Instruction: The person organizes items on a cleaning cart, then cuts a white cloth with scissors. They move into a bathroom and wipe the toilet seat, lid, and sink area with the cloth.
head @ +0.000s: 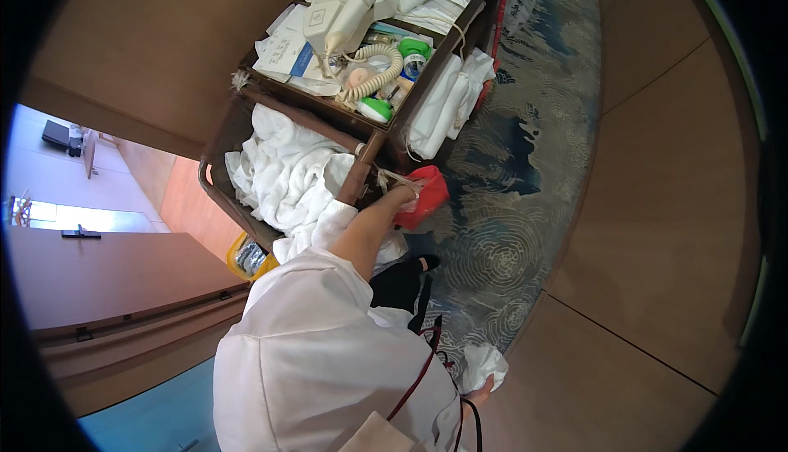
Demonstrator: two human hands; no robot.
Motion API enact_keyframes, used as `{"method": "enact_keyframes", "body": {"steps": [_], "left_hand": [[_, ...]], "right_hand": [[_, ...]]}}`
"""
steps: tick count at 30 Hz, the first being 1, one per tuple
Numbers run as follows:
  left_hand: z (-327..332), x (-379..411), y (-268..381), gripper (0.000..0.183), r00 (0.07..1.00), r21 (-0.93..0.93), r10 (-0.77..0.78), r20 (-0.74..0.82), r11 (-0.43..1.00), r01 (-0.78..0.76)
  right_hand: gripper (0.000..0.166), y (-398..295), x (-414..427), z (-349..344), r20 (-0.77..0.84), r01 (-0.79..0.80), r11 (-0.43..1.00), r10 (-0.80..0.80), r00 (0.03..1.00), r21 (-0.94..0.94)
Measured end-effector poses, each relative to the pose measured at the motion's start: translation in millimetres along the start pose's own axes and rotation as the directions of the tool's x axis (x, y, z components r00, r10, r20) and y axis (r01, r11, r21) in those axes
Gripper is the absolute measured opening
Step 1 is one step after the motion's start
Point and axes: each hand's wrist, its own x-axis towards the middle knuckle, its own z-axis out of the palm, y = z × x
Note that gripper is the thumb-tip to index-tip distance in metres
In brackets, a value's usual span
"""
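My left hand (pixel 406 194) reaches to a red bag or container (pixel 428 196) beside the cart's corner post. Its fingers are partly hidden by the red rim, so its grip cannot be made out. White ties (pixel 394 178) hang from the post next to my wrist. Low on the right, my right hand (pixel 483 393) holds a crumpled white plastic bag or cloth (pixel 484 366). White bunched towels or linen (pixel 295 172) fill the cart's end bag, left of my forearm.
The brown housekeeping cart (pixel 369 138) carries a hair dryer (pixel 351 12) with coiled cord, papers (pixel 283 45) and green-capped items (pixel 375 109). White rolls (pixel 440 107) hang alongside. A yellow container (pixel 243 258) stands left, near an open doorway. Patterned carpet (pixel 492 255) meets wood panelling (pixel 665 205).
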Motion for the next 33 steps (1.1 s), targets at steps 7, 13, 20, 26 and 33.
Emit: {"method": "enact_keyframes", "body": {"steps": [7, 13, 20, 26, 33], "left_hand": [[-1.0, -6.5, -6.9, 0.042, 0.906, 0.101, 0.200, -0.372, 0.979, -0.175], [4.6, -48.4, -7.4, 0.028, 0.670, 0.107, 0.395, -0.629, 0.897, -0.429], [-19.5, -74.8, -7.7, 0.030, 0.755, 0.288, 0.469, -0.459, 0.882, -0.373], [-24.9, -50.0, 0.7, 0.044, 0.865, 0.367, 0.327, -0.381, 0.912, -0.183], [-15.1, -38.3, 7.0, 0.044, 0.905, 0.429, 0.338, -0.259, 0.880, -0.206]], "right_hand": [[0.047, 16.3, 4.3, -9.2, -0.012, 0.021, 0.999, -0.021, 1.000, 0.039], [0.046, 31.5, -1.0, -20.9, -0.029, -0.035, 0.986, 0.040, 0.999, 0.163], [0.047, 48.3, -0.8, -32.8, -0.059, -0.054, 0.981, 0.065, 0.996, 0.185], [0.052, 36.5, -17.0, -16.7, -0.116, 0.018, 0.989, -0.001, 0.993, 0.146], [0.054, 50.5, -15.5, -41.8, -0.121, -0.009, 0.983, 0.032, 0.992, 0.184]]}}
